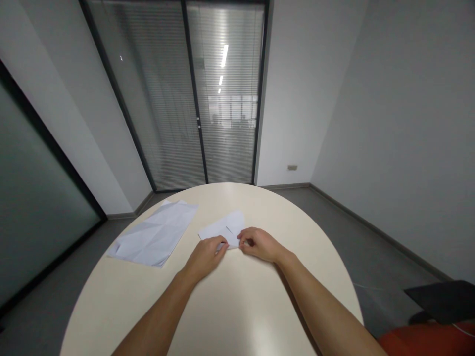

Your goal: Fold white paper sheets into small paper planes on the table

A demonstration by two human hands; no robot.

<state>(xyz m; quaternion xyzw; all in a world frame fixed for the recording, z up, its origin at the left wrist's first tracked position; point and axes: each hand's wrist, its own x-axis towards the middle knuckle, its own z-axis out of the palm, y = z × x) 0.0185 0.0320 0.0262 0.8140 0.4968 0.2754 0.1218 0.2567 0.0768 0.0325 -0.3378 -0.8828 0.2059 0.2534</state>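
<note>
pinching the near edge of a folded paper between thumb and fingertips of the left hand; pinching its near right side with thumb and bent fingers of the right hand, just beside. set on the far half of a round table, well inside the rim, with room to the right and toward the body for both hands to slide. white, thin and matte, with straight folds and a short dark line near the right hand. to the left, near but apart: a larger creased paper, four-cornered, crossed by fold lines, with an outer side close to the table's curved edge. underneath, smooth and cream-coloured, with a soft sheen. past the far rim: a dark-framed glass partition with fine slatted blinds, beside a plain pale wall. at lower right, off the table: a red seat and a flat black thing, above grey floor.
</note>
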